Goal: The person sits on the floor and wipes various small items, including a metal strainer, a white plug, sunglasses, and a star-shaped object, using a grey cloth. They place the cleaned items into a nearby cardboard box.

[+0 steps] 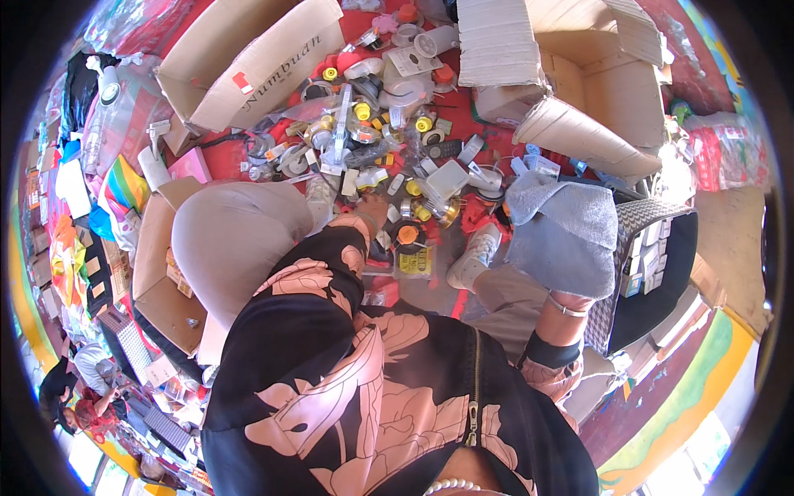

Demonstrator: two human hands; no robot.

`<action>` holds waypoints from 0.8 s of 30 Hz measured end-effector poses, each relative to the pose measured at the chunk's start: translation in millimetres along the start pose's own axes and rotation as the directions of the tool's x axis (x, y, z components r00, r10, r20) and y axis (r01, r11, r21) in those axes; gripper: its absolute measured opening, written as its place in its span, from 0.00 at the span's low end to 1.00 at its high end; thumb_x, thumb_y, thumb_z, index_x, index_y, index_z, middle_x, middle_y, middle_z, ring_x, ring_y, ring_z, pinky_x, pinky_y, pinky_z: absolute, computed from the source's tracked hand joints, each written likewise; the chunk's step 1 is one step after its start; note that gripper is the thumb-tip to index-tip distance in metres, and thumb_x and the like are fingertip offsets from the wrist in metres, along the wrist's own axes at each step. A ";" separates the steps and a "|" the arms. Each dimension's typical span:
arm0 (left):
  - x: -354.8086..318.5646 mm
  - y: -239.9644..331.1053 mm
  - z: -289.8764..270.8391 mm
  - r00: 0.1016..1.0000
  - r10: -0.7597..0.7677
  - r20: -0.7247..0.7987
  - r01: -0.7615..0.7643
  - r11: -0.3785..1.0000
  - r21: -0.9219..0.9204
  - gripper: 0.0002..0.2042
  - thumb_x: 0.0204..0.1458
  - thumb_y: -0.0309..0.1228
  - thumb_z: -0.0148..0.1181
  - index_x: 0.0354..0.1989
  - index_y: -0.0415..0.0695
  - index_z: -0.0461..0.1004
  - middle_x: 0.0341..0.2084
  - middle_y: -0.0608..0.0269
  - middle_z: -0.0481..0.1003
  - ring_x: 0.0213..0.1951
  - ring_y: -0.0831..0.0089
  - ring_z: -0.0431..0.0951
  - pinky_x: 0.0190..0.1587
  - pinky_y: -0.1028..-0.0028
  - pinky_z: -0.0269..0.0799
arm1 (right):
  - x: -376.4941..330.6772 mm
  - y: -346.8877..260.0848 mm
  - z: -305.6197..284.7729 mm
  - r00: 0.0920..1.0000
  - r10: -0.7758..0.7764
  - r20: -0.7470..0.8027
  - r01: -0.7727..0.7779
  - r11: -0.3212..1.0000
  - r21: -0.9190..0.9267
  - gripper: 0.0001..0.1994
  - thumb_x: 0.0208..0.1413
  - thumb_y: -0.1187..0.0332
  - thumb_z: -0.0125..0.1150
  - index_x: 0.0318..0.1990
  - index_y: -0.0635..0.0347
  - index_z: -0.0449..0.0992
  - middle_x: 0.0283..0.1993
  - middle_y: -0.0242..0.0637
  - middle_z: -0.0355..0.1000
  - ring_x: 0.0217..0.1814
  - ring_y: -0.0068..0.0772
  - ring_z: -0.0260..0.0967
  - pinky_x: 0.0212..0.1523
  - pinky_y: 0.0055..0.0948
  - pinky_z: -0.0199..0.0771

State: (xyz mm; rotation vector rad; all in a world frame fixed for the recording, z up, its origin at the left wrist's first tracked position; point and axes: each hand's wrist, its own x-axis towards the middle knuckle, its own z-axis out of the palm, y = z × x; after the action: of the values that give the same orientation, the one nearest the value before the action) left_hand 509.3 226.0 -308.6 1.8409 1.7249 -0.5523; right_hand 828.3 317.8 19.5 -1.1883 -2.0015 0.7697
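Note:
My left hand [374, 212] reaches down past my left knee to the near edge of a heap of small parts. Its fingertips are lost among the pieces, so I cannot see what they touch. Around it lie a white plastic box [447, 180], a round black piece with an orange centre [408, 235], a brassy metal fitting [447, 213] and a yellow-labelled packet [415, 261]. A grey towel [562, 236] covers my right hand, leaving only the braceleted wrist [571, 304] showing. The fingers of that hand are hidden by the cloth.
Behind the heap stand two open cardboard boxes, one at left [273, 78] and one at right [591, 83]. Another carton [165, 273] sits beside my left knee. At right, a patterned black case [657, 273] holds small white boxes. Plastic bags [728, 153] lie farther right.

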 end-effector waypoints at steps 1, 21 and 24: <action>0.8 1.5 -5.6 0.995 -0.022 0.097 0.029 0.997 -0.075 0.18 0.47 0.27 0.49 0.48 0.36 0.66 0.47 0.52 0.66 0.47 0.49 0.67 0.40 0.55 0.70 | -2.8 -2.0 1.1 1.000 -0.022 0.001 0.022 0.999 -0.038 0.24 0.56 0.57 0.45 0.59 0.57 0.57 0.58 0.39 0.59 0.62 0.35 0.54 0.61 0.35 0.53; -179.3 -6.6 -303.1 0.695 0.335 -0.636 -0.148 -0.799 -0.583 0.25 0.51 0.37 0.53 0.56 0.40 0.59 0.51 0.54 0.66 0.50 0.61 0.68 0.52 0.62 0.64 | 55.7 -137.3 -10.9 0.959 -0.257 0.118 0.203 0.336 -0.920 0.12 0.43 0.59 0.53 0.34 0.52 0.73 0.34 0.39 0.70 0.39 0.41 0.68 0.42 0.37 0.66; -208.7 0.7 -325.7 0.614 0.359 -0.703 -0.099 -0.849 -0.520 0.24 0.52 0.39 0.49 0.56 0.41 0.60 0.50 0.53 0.67 0.49 0.60 0.69 0.49 0.61 0.66 | 49.2 -112.4 -6.4 0.867 -0.496 0.048 0.214 0.284 -0.935 0.12 0.43 0.59 0.53 0.34 0.53 0.73 0.35 0.39 0.70 0.40 0.42 0.67 0.43 0.38 0.66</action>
State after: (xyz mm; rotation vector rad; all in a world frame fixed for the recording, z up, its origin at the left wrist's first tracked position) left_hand 467.4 275.2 72.8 0.4434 0.0627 1.2113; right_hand 759.6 317.1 121.3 -1.1693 -2.3498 -0.9226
